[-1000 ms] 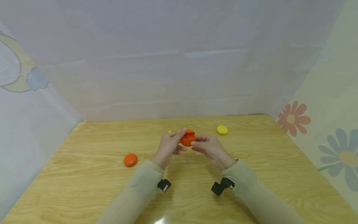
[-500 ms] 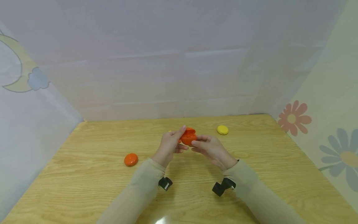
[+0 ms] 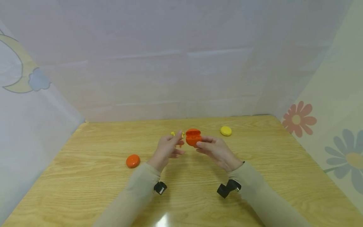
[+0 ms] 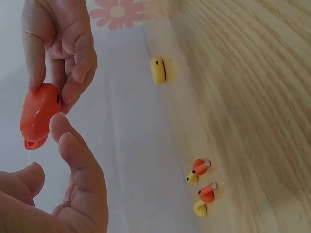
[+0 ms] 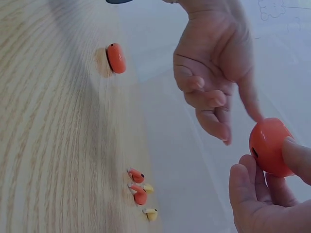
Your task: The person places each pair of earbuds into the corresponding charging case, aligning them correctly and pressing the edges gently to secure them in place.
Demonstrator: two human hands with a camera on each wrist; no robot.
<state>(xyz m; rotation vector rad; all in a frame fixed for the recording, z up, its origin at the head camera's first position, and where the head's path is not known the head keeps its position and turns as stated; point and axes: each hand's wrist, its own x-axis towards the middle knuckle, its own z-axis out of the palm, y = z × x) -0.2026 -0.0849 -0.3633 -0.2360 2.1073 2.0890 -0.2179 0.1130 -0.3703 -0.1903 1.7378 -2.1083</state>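
My right hand [image 3: 217,152] holds an orange earbud case [image 3: 193,140] between thumb and fingers, above the table. The case's lid is raised in the head view. Just left of it is my left hand [image 3: 165,150], its fingers loosely bent and holding nothing. In the left wrist view a gap separates the left thumb and fingers from the case. Orange earbuds [image 4: 207,193] and yellow earbuds [image 4: 200,208] lie close together on the table. In the head view the left hand partly hides them.
A second orange case [image 3: 133,161], closed, lies on the wooden table [image 3: 85,189] to the left. Toward the back right sits a closed yellow case [image 3: 226,131]. A pale cloth wall [image 3: 181,78] rises behind the table's far edge.
My left hand has let go of the orange case and drawn back to the left. The case, held in my right hand, now shows its raised lid and inside more fully.
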